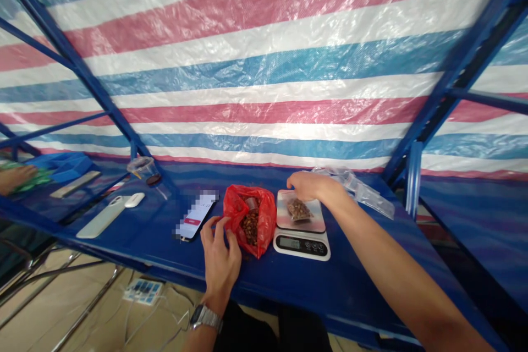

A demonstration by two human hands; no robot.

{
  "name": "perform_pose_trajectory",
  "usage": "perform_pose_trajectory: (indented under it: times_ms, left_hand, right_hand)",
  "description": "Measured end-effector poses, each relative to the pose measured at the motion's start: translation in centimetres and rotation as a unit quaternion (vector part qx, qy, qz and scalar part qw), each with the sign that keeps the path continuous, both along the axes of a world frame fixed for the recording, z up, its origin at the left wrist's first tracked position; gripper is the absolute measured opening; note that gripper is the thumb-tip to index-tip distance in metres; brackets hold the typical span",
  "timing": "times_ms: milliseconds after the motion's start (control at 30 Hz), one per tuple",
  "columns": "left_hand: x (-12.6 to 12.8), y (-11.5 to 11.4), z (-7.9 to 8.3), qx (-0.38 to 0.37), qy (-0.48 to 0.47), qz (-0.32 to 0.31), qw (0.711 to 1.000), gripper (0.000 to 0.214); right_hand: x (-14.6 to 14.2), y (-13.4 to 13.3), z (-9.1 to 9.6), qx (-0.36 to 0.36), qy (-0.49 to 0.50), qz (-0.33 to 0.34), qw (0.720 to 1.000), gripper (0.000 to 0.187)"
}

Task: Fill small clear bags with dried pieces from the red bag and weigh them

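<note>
My left hand rests at the near left side of a red plastic bag, its fingers bent but apart and the fingertips at the bag's edge. Small brown pieces and a small scoop-like cup lie inside the open bag. On the right, a white kitchen scale with a lit display carries a small clear plastic bag of brown pieces. My right hand reaches over the scale's far edge, its fingers closed at the small bag's upper end; the fingertips are partly hidden.
Loose clear plastic bags lie behind the scale. A phone sits left of the red bag. Farther left are a pale phone, a white case, a plastic cup and a blue tray. Another person's hand shows at the left edge.
</note>
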State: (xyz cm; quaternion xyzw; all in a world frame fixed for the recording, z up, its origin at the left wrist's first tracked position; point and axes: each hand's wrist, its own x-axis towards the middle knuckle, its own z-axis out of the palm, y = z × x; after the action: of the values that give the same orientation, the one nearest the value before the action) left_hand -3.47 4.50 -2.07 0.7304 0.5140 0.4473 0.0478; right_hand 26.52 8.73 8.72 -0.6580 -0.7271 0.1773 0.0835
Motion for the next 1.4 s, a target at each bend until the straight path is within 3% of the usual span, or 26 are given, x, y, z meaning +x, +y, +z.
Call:
perform_pose_trajectory:
  times_ms: [200, 300, 467, 533, 633, 700, 767, 933, 1100, 1267, 1400]
  left_hand:
    - [0.1, 0.1, 0.0, 0.007, -0.016, 0.008, 1.000, 0.027]
    - [0.1, 0.1, 0.0, 0.023, -0.028, 0.012, 0.999, 0.026]
    - [0.1, 0.3, -0.1, 0.035, -0.055, 0.021, 0.998, 0.025]
    - [0.1, 0.4, -0.2, 0.037, -0.056, 0.020, 0.998, 0.025]
    - [0.0, 0.5, -0.4, 0.037, -0.053, 0.014, 0.998, 0.025]
    - [0.0, 0.7, -0.6, 0.039, -0.051, 0.010, 0.998, 0.026]
    - [0.0, 0.8, -0.7, 0.040, -0.050, 0.011, 0.998, 0.026]
    - [-0.1, 0.8, -0.7, 0.037, -0.040, 0.021, 0.998, 0.028]
    - [-0.1, 0.8, -0.6, 0.034, -0.041, 0.022, 0.998, 0.029]
    - [0.0, 0.7, -0.6, 0.022, -0.044, 0.026, 0.998, 0.027]
    - [0.0, 0.6, -0.4, 0.012, -0.035, 0.020, 0.999, 0.028]
  right_hand:
    - [0.6, 0.5, -0.7, -0.006, 0.001, -0.005, 1.000, 0.009]
    - [0.6, 0.6, -0.6, -0.015, -0.010, 0.002, 1.000, 0.013]
    - [1.4, -0.2, 1.5, -0.027, -0.014, 0.022, 0.999, 0.011]
    - [2.2, -0.6, 2.8, 0.001, 0.003, 0.027, 1.000, 0.014]
    - [3.1, -0.5, 3.7, 0.121, 0.064, 0.016, 0.990, 0.017]
    - [3.0, 0.3, 3.1, 0.201, 0.105, -0.014, 0.974, 0.022]
    - [2.3, 1.5, 1.6, 0.230, 0.125, -0.051, 0.964, 0.029]
    - [1.3, 3.2, -1.5, 0.173, 0.089, -0.079, 0.978, 0.026]
    - [5.4, 2.3, -0.9, 0.157, -0.008, -0.137, 0.978, 0.029]
    - [7.2, 2.0, -2.0, 0.093, -0.069, -0.081, 0.990, 0.057]
    - [6.8, 2.5, -3.6, 0.079, -0.089, -0.066, 0.991, 0.063]
